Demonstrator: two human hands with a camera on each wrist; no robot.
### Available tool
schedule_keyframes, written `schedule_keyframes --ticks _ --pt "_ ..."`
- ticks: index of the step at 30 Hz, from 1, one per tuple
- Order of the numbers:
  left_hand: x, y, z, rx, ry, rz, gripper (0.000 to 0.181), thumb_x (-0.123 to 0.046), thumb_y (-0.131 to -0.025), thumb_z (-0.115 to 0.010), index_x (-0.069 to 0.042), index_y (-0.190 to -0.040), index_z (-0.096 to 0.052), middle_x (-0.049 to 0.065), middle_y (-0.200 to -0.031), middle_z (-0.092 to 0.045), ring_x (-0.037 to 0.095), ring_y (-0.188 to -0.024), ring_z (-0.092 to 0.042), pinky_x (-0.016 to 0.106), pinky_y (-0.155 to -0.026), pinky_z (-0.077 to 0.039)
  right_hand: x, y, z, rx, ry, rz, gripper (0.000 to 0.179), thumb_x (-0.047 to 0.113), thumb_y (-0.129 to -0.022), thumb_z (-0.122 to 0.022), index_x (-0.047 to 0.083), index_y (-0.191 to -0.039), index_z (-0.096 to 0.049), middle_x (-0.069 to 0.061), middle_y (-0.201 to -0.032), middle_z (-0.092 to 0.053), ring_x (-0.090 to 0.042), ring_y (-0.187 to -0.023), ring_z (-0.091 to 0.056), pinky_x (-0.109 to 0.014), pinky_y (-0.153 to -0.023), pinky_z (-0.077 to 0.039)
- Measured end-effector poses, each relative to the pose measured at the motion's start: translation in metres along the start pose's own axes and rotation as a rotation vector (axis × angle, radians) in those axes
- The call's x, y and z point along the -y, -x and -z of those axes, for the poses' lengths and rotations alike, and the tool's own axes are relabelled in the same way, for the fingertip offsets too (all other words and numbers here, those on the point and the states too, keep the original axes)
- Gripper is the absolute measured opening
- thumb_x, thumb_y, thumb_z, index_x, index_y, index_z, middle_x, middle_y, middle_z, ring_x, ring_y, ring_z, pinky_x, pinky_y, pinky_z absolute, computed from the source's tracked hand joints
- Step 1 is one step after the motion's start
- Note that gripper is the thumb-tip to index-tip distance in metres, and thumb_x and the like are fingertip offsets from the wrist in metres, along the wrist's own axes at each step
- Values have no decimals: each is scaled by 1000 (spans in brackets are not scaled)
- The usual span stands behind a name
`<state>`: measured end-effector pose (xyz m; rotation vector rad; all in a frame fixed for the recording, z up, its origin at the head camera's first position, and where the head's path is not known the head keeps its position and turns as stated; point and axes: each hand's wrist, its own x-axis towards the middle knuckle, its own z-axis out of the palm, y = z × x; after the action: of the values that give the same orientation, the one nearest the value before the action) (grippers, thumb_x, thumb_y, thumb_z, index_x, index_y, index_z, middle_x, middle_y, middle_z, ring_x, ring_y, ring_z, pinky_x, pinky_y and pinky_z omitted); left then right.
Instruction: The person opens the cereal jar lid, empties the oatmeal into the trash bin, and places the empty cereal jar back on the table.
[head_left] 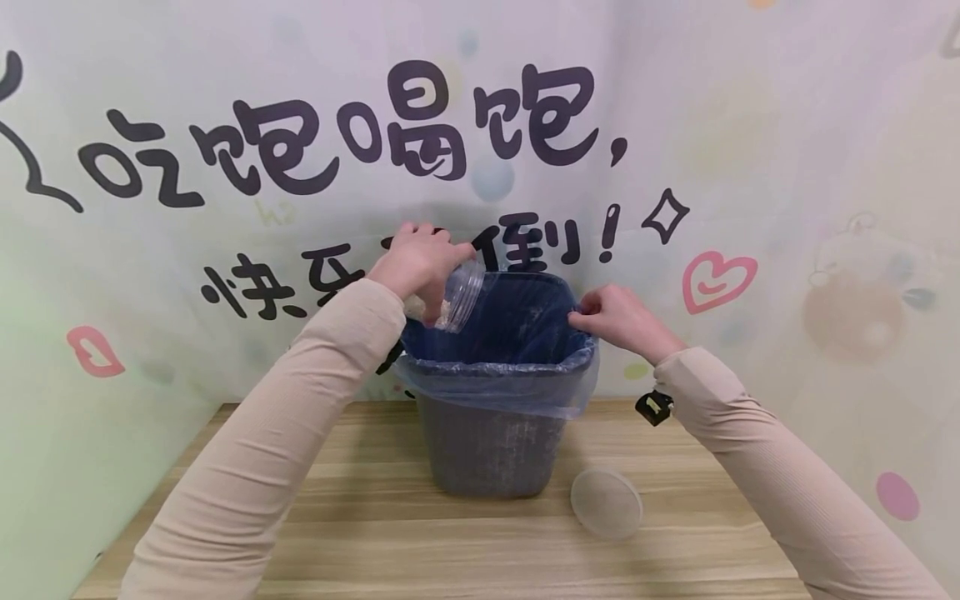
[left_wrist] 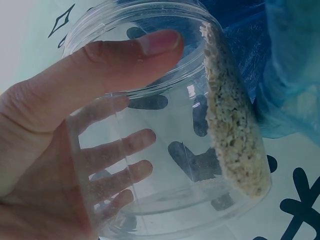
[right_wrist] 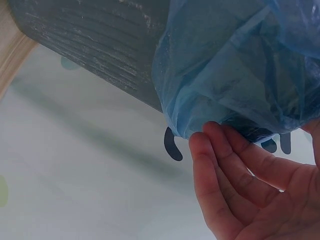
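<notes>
My left hand (head_left: 420,265) grips a clear plastic jar (head_left: 467,296) and tips it over the left part of the trash can's mouth. Pale, dark-flecked flakes (left_wrist: 235,125) lie along the jar's lower side, reaching toward its uncapped opening, in the left wrist view. A translucent blue trash bag (head_left: 510,390) lines the grey trash can (head_left: 491,458) and folds down outside its rim. At the rim's right side, my right hand (head_left: 618,319) holds the bagged edge; in the right wrist view its fingers (right_wrist: 235,170) lie against the outside of the bag.
A round, whitish translucent lid (head_left: 606,502) lies on the wood-grain table (head_left: 360,533), right of the trash can. Close behind stands a pale printed backdrop (head_left: 750,167) with dark lettering. A small black device (head_left: 655,407) is at the right wrist.
</notes>
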<state>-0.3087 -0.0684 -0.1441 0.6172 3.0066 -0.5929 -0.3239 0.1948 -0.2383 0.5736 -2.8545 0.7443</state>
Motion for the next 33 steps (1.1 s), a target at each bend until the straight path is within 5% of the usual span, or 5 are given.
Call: schedule_keyframes --ticks 33 --pt "-5 -3 1 23 -32 14 102 -28 -67 -88 -21 -151 -30 13 -140 -40 37 -121 -35 49 -103 -27 -1 -1 -1 -17 11 15 26 22 -90 -60 7 -69 -58 1 -60 -48 -16 -56 -42 -31 -55 -33"
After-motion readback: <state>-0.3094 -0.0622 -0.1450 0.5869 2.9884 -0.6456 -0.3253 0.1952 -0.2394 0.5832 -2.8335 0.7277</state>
